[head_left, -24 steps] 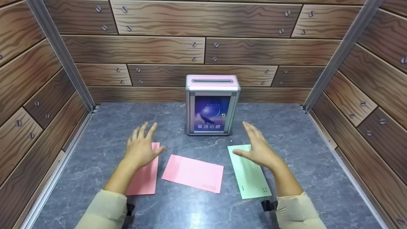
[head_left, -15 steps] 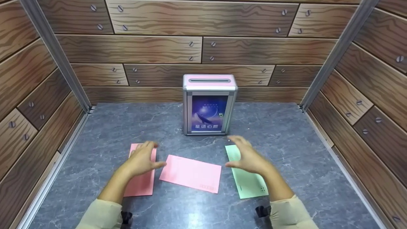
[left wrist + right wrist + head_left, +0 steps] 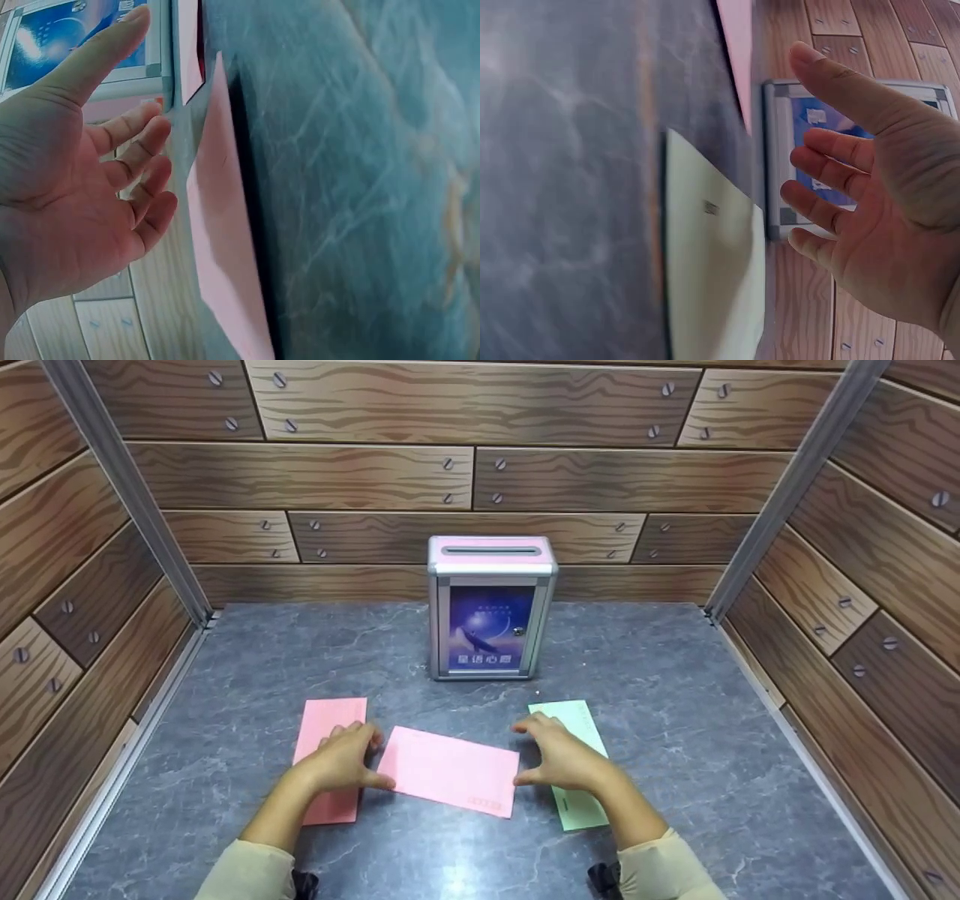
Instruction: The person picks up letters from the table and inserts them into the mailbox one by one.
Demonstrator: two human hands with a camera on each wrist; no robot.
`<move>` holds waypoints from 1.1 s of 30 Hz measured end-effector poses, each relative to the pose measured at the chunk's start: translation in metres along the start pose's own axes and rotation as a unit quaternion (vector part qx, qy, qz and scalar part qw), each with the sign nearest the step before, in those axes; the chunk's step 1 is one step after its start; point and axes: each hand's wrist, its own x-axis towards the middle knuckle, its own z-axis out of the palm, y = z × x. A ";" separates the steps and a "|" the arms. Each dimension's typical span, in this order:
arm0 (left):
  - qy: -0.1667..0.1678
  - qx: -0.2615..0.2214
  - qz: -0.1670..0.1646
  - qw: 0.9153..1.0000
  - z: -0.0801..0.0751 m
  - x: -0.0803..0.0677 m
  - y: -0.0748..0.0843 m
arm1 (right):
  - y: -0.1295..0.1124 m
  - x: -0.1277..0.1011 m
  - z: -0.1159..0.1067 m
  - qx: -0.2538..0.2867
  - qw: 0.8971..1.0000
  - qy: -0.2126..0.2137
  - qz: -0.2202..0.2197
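Grey marbled worktop (image 3: 660, 720) is carrying the middle pink envelope (image 3: 450, 770), lying between both hands: left hand (image 3: 346, 756) and right hand (image 3: 559, 755) are flanking its short edges, fingers relaxed, seemingly touching.

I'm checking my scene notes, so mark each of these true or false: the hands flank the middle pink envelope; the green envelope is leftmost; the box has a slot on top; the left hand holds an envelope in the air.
1. Left hand and right hand flank the middle pink envelope: true.
2. Green envelope is leftmost: false, it lies rightmost.
3. The box has a top slot: true.
4. Left hand holds an envelope aloft: false, all three lie on the table.
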 end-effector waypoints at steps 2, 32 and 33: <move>-0.009 0.001 -0.003 1.000 0.002 0.001 0.000 | -0.001 0.001 0.005 -0.004 1.000 -0.005 0.005; -0.025 0.004 -0.044 0.999 0.011 0.008 0.008 | -0.012 0.004 0.021 -0.042 0.998 -0.026 0.048; -0.026 0.003 -0.046 0.999 0.011 0.008 0.008 | -0.012 0.004 0.021 -0.042 0.997 -0.027 0.051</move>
